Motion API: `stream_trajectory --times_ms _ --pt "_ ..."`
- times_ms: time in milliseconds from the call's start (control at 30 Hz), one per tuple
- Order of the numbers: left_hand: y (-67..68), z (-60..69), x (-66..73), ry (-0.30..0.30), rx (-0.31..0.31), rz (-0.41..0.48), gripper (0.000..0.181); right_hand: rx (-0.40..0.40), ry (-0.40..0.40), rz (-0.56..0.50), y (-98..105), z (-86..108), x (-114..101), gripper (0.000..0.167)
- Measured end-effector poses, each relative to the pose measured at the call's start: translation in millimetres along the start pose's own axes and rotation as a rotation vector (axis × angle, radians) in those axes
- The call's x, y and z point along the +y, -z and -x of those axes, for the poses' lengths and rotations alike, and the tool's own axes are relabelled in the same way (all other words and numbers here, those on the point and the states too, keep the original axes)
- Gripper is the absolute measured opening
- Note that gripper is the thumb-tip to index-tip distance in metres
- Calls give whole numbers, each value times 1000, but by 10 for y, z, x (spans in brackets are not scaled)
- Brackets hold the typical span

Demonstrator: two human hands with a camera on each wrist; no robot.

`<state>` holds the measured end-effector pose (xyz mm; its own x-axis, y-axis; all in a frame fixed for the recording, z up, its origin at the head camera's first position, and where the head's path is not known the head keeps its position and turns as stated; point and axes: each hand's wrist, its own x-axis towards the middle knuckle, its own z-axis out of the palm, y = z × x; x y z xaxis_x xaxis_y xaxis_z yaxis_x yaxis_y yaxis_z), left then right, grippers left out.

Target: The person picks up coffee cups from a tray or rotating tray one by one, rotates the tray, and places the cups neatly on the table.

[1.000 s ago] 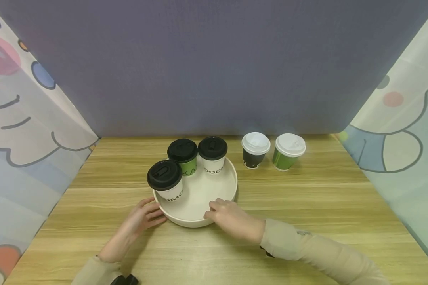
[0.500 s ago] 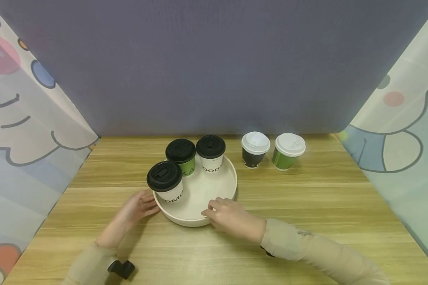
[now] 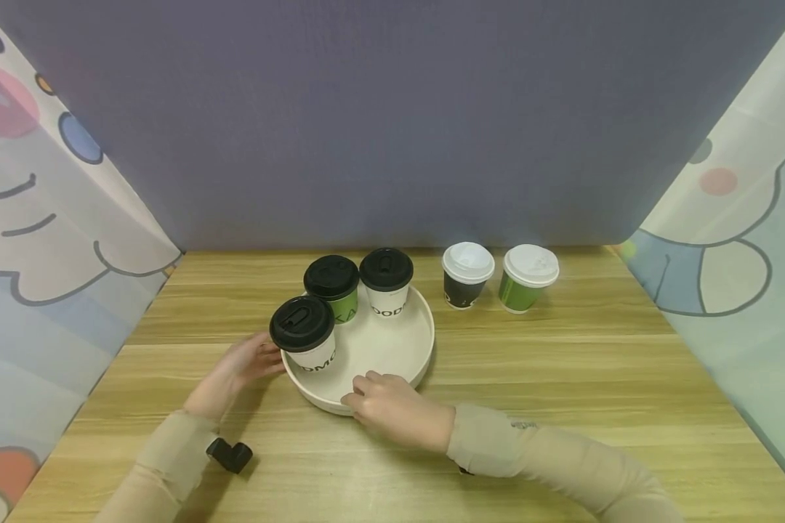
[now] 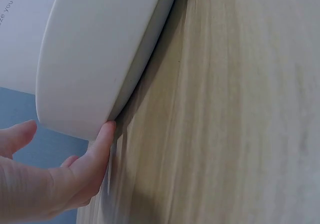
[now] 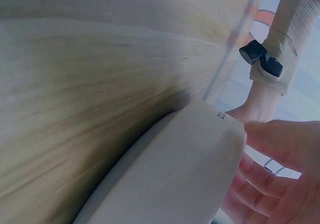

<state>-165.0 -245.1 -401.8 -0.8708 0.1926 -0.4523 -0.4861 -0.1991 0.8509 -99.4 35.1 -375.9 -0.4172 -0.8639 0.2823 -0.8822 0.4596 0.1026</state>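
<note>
A round white tray [image 3: 379,356] holds three black-lidded cups: a white one [image 3: 314,356] at its left, a green one [image 3: 344,308] behind that, and another white one [image 3: 388,299] at the back. My left hand [image 3: 238,369] is at the tray's left side; in the left wrist view its fingertips [image 4: 109,129] touch the base of the tray wall [image 4: 95,58], fingers extended. At the front rim, my right hand [image 3: 399,412] has its thumb on the outside of the wall [image 5: 175,169] and curled fingers [image 5: 260,184] over the inner side, pinching the rim.
Two white-lidded cups, one black [image 3: 463,290] and one green [image 3: 520,294], stand on the wooden table [image 3: 602,363] to the right of the tray. A grey partition [image 3: 392,131] rises behind the table's back edge. A black device [image 3: 229,455] is at my left wrist.
My right hand has slid left along the front rim. My left hand has shifted left and back around the tray's side. The two rear cups have moved slightly left in the tray.
</note>
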Motion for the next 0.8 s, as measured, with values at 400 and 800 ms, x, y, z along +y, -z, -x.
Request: stream_trajectory --times_ms 400,800 --pt "6 -25 -30 -24 1 -98 58 -35 7 43 -15 -4 -4 18" --pt "1 63 -105 -74 -27 -84 14 -83 -26 44 53 76 52 22"
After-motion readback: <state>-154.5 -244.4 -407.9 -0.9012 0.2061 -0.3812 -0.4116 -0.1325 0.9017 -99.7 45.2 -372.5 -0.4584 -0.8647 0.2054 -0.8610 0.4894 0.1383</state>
